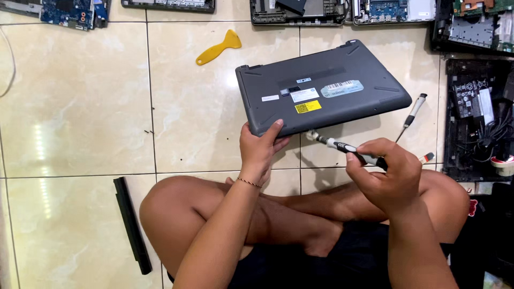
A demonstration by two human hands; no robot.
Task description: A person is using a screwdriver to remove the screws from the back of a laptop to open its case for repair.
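Note:
A dark grey laptop (321, 85) lies upside down on the tiled floor, its base with stickers facing up. My left hand (261, 150) grips its near left corner, thumb on top. My right hand (384, 174) holds a black and white screwdriver (337, 144), whose tip points at the laptop's near edge. I sit cross-legged behind it, my knees under both arms.
A second screwdriver (413, 113) lies right of the laptop. A yellow plastic pry tool (218, 48) rests on the tiles behind it. A long black battery bar (131, 225) lies at my left. Opened laptops and circuit boards (69, 12) line the far edge and the right side (476, 107).

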